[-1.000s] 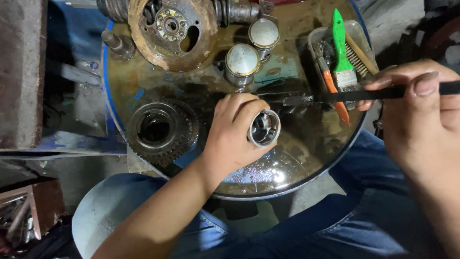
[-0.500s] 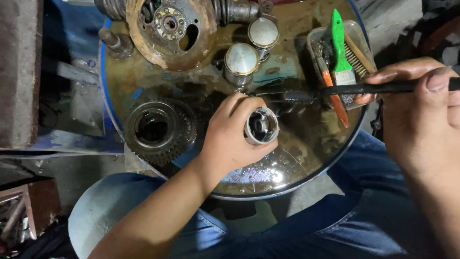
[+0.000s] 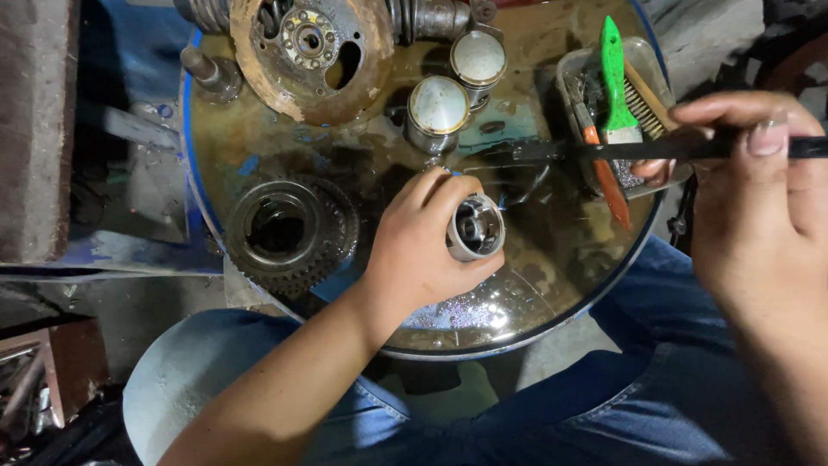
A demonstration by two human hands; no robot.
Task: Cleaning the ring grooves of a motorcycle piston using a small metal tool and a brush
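Your worktop is a round, oily, rust-brown drum lid with a blue rim, filling the upper middle of the frame, with your blue-trousered knees below it. At the top centre lies a large rusty round plate with holes, and at middle left sits a dark toothed gear ring. At the upper right a clear shallow tray holds a green-handled brush, a wire brush and an orange-handled tool. Two pistons with pale flat crowns stand side by side just above the centre. Your right hand, at the right edge, is closed around a long black-handled brush, which reaches left over the tray. Your left hand, at the centre, is wrapped around a small grey metal cylinder, held above the wet lid with its open end facing up.
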